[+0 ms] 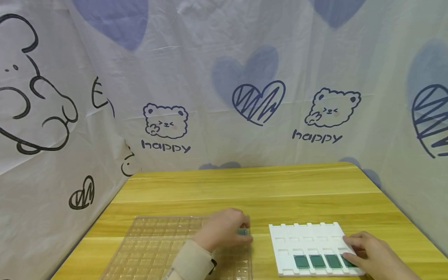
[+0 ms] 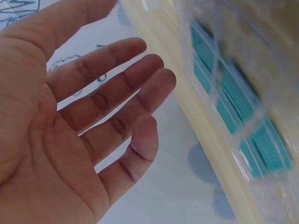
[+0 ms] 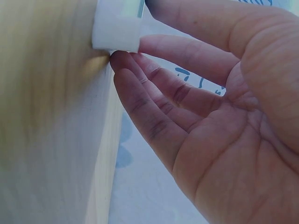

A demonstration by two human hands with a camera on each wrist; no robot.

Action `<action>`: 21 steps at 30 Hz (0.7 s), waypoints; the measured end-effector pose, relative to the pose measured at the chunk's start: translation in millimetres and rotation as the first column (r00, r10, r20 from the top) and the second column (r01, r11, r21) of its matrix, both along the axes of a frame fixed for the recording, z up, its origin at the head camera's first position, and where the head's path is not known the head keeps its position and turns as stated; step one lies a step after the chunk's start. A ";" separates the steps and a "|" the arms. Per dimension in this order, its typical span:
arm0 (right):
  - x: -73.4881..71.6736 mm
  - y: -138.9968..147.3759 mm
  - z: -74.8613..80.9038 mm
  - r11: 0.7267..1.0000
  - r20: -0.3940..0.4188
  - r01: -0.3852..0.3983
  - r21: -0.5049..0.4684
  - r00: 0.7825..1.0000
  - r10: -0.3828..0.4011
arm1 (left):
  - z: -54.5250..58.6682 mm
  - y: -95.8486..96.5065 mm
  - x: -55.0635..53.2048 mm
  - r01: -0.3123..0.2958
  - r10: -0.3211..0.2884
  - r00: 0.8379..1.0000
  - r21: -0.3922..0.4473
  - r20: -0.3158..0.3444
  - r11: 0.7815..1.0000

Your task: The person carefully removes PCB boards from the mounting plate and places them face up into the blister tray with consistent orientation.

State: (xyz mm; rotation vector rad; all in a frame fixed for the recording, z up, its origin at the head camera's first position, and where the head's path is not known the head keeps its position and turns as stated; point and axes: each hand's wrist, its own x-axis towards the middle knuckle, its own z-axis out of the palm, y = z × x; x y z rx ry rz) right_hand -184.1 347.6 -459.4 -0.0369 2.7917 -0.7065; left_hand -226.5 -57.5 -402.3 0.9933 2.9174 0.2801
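My left hand (image 1: 225, 229) hovers over the right side of a clear plastic tray (image 1: 154, 249) divided into many small pockets. In the left wrist view its fingers (image 2: 119, 123) are loosely bent, apart from one another, and hold nothing. Beside them, several green square chips (image 2: 250, 135) lie in the clear tray. One chip (image 1: 242, 232) shows by the left fingertips in the head view. My right hand (image 1: 376, 254) grips the right edge of a white slotted tray (image 1: 287, 247), thumb on top. Green chips (image 1: 317, 261) fill part of its near row; the thumb partly covers the rightmost.
Both trays lie on a yellow wood-grain table (image 1: 245, 186), with a strip of bare wood between them. A white cloth (image 1: 210, 77) printed with hearts and bears hangs behind the table and along its sides.
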 end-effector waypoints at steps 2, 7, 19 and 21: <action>0.1 0.2 0.0 1.000 -0.002 -0.002 0.000 1.000 0.002 | 1.4 6.5 2.0 0.020 -0.020 1.000 0.000 0.005 1.000; 0.7 -0.7 1.2 1.000 0.006 0.005 0.006 1.000 -0.005 | 3.2 22.8 7.6 0.068 -0.068 0.998 -0.006 0.005 0.998; 1.6 1.0 -0.5 1.000 -0.035 -0.024 0.005 0.999 0.024 | -5.0 61.7 18.5 0.233 -0.234 0.970 -0.020 -0.065 0.972; 1.7 0.6 -0.1 1.000 -0.034 -0.024 0.004 0.999 0.024 | -6.5 68.2 19.9 0.252 -0.254 0.964 -0.038 -0.081 0.967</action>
